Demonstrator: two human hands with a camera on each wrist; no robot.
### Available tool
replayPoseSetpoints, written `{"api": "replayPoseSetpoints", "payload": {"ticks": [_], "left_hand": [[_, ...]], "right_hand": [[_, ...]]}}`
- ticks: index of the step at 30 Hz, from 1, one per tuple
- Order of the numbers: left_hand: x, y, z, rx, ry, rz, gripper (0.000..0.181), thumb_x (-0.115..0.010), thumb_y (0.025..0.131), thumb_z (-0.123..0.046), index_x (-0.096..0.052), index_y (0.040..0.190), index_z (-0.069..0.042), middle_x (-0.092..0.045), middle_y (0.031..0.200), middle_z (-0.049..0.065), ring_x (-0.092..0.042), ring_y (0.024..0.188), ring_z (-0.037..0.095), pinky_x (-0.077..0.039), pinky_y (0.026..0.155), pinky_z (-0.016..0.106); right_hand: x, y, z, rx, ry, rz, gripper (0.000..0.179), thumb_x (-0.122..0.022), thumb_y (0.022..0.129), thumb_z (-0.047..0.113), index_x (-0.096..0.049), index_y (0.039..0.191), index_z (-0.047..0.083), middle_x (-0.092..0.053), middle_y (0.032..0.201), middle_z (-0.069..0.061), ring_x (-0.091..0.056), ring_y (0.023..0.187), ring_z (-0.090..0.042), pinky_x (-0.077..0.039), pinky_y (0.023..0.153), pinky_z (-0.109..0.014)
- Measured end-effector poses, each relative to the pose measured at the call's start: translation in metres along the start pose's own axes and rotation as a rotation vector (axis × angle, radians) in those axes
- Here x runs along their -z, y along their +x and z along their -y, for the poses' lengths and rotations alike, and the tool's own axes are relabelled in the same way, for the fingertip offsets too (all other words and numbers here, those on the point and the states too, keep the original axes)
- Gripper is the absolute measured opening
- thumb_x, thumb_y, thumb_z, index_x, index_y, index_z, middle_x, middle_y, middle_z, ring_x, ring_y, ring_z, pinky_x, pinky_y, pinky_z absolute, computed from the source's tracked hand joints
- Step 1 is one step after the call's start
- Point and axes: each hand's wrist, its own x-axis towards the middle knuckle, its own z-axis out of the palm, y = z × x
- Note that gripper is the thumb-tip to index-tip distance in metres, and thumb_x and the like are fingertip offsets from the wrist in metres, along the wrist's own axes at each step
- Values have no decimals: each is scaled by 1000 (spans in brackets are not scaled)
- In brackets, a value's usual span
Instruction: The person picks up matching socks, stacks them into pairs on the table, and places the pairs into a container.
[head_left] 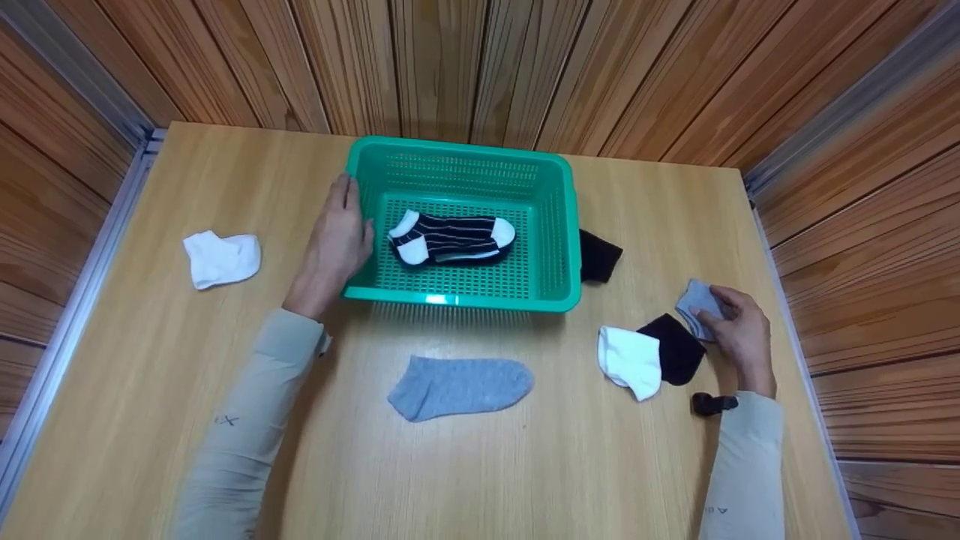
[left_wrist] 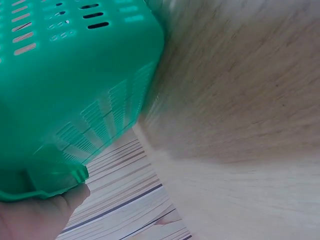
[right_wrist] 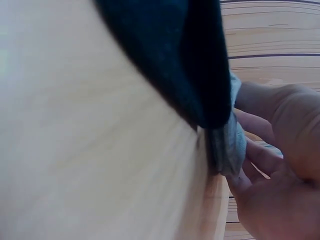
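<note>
- Nearest, mid-table: flat gray sock (head_left: 461, 386), untouched, with bare table (head_left: 600, 472) in front; ample room there.
- Beyond, to the right: folded white sock (head_left: 627, 360) touching black sock (head_left: 676, 352).
- Just past those: right hand (head_left: 744, 334), thumb and fingers pinching small gray sock (head_left: 691, 301). Looks like a pickup in hand.
- Next probably calls for lifting straight up, so as not to drag the black sock just beside. Watch right table edge, near that hand.
- Farther: left hand (head_left: 337, 238) grasping left rim of green basket (head_left: 510, 303), likely steadying.
- In basket: striped socks (head_left: 454, 241), flat on floor, spare room around.
- Left of basket, well apart: white ankle sock (head_left: 223, 259).
- At basket's right side, partly hidden: second black sock (head_left: 601, 256).
- Farthest: plank wall (head_left: 450, 67), close behind basket; little room for pushing back.
</note>
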Motion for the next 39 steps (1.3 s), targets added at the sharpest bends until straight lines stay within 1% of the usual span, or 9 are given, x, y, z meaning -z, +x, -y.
{"api": "replayPoseSetpoints", "payload": {"ticks": [2,5,7,10,13,20,30,35,39], "left_hand": [[0,0,0,6,1,7,70,-55,109,-20,-20,165,2,-16,175,24,-23,162,41,-30,126,55],[0,1,1,15,-18,8,70,-56,109,-19,-20,165,1,-16,175,23,-24,162,41,-31,125,55],[0,2,1,25,-43,11,71,-57,109,-19,-20,166,1,-15,175,22,-24,162,41,-31,125,55],[0,3,2,44,-82,23,71,-56,109,-20,-18,166,-1,-14,176,20,-23,162,41,-32,124,55],[-1,4,1,53,-96,33,72,-55,110,-22,-16,167,-3,-13,177,19,-22,162,40,-32,124,55],[0,4,1,60,-96,22,71,-55,110,-21,-17,167,-3,-13,177,18,-22,163,39,-32,124,55],[0,3,2,42,-107,13,71,-55,109,-20,-18,167,-3,-13,177,18,-22,163,39,-31,124,54],[-1,3,4,37,-107,4,70,-56,109,-20,-19,166,-2,-15,177,18,-23,162,40,-33,123,55],[-1,3,3,29,-101,-16,70,-58,108,-18,-22,165,1,-19,175,21,-27,160,42,-35,122,55]], "right_hand": [[-2,-1,0,-5,-8,-20,61,-68,103,26,-46,158,9,-42,164,-20,-44,150,-40,-39,121,-56],[-5,-2,1,-1,-18,-75,55,-68,103,28,-54,152,9,-51,156,-19,-54,138,-33,-49,107,-39],[-6,-2,1,8,-27,-131,49,-70,101,27,-62,145,8,-59,146,-19,-60,123,-24,-48,95,-25],[-8,-4,2,16,-44,-191,40,-72,100,24,-69,135,5,-68,131,-20,-58,100,-9,-43,80,-16],[-7,-4,4,19,-75,-210,37,-73,99,22,-71,130,3,-71,125,-23,-56,92,-5,-42,75,-14],[-3,-5,11,-32,-65,-133,39,-66,103,26,-68,136,5,-66,133,-20,-58,107,-17,-45,70,-11],[1,-10,18,-52,-51,-146,39,-67,102,27,-69,135,6,-66,135,-17,-56,98,-5,-48,67,-10],[2,-16,28,-14,-51,-153,41,-66,102,29,-68,136,6,-66,134,-18,-57,99,-6,-47,68,-8],[3,-23,39,44,-44,-202,40,-69,101,29,-71,132,4,-69,126,-18,-55,89,3,-46,67,-8]]}}
